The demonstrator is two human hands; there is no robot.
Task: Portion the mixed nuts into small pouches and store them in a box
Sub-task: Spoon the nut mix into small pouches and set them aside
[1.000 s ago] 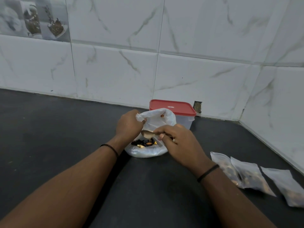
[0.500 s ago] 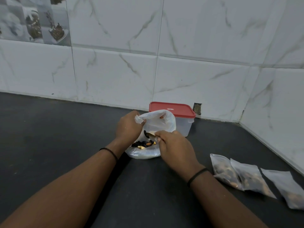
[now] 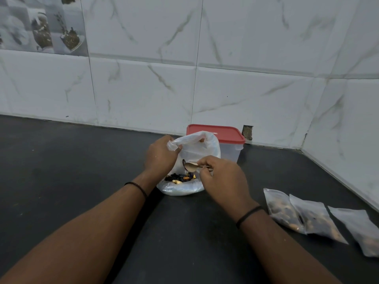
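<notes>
Nuts (image 3: 181, 178), dark ones mixed with a few pale and orange pieces, lie in the bottom of a white plastic bag (image 3: 196, 152) that sits on the dark counter (image 3: 61, 160) between the two hands. The left hand (image 3: 160, 158) grips the bag's bunched rim at its left side, fingers curled round the plastic and holding the mouth up and wide. The right hand (image 3: 221, 177) pinches the handle of a small metal spoon (image 3: 190, 166), whose bowl points left into the bag's mouth, just above the nuts; what the bowl carries is too blurred to tell. Each wrist wears a thin dark band. Just behind the bag and beyond the right hand stands a clear plastic box (image 3: 231, 153) with its red lid (image 3: 219, 133) on, close to the tiled wall (image 3: 246, 58). Off to the right of the right forearm, three small clear pouches (image 3: 311, 218) lie flat on the counter in an overlapping row; nuts show through the two nearest the arm and at the lower end of the third.
</notes>
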